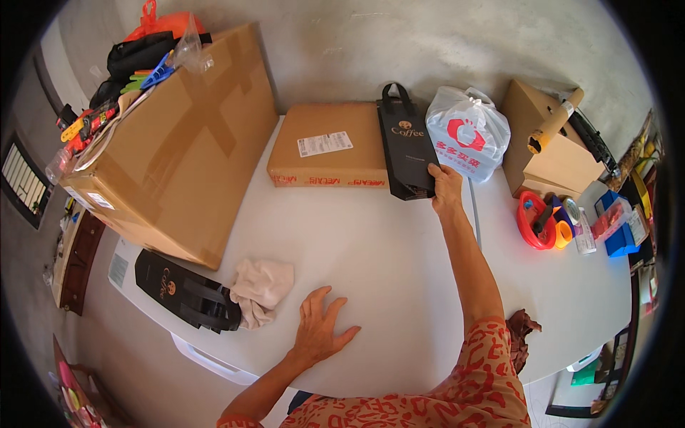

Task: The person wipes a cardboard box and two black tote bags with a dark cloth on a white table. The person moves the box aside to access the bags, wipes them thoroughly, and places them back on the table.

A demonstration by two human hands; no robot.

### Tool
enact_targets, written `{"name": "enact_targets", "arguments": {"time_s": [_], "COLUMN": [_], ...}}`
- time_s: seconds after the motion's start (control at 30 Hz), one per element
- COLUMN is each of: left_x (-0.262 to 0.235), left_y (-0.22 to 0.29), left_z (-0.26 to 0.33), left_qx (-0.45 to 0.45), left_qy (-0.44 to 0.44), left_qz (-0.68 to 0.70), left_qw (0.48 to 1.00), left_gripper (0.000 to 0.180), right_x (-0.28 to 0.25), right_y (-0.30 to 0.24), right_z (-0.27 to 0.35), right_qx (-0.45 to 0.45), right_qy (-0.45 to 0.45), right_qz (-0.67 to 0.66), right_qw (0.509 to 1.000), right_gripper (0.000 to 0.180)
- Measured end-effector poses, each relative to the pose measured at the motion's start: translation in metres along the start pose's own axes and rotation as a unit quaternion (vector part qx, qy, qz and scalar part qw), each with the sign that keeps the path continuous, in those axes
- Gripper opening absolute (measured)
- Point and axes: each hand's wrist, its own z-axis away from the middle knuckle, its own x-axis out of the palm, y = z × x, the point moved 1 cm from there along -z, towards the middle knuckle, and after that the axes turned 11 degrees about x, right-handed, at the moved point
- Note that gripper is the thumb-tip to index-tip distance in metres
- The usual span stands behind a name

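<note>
At the back of the table, a black carry bag (408,153) with a loop handle and gold print leans between a flat box and a white plastic bag. My right hand (447,187) is closed on its lower right edge, with the arm stretched far forward. Low over the near middle of the table is my left hand (323,332), holding nothing, fingers apart. A crumpled pale pink cloth (264,285) lies to its left. Beside the cloth, a second black carry bag (178,285) lies flat at the left table edge, its handle end toward the cloth.
A large cardboard box (185,150) stands left, with tools and bags on top. The flat carton (325,153) and white plastic bag (469,132) sit at the back. Right are an angled cardboard box (546,160), a red basket (529,232), blue bins (622,245) and a crumpled brown item (521,339).
</note>
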Motion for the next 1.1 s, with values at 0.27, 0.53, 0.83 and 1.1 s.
{"name": "enact_targets", "arguments": {"time_s": [0.27, 0.53, 0.83, 1.1], "left_x": [-0.002, 0.001, -0.047, -0.123], "left_y": [0.001, -0.005, 0.002, -0.052], "left_z": [-0.002, 0.004, 0.039, 0.13], "left_qx": [0.003, 0.009, 0.087, -0.272], "left_qy": [0.022, 0.063, 0.226, 0.507], "left_qz": [0.033, 0.079, 0.018, 0.101], "left_qw": [0.999, 0.995, 0.97, 0.812], "left_gripper": [0.057, 0.056, 0.048, 0.051], "right_x": [0.007, -0.001, -0.004, 0.118], "right_y": [0.02, -0.012, 0.012, 0.075], "right_z": [-0.027, 0.014, 0.106, 0.262], "right_qx": [-0.027, 0.098, -0.26, -0.31], "right_qy": [0.069, -0.022, -0.009, -0.3], "right_qz": [0.062, 0.137, 0.307, 0.357], "right_qw": [0.995, 0.986, 0.916, 0.829], "right_gripper": [0.046, 0.069, 0.038, 0.022]}}
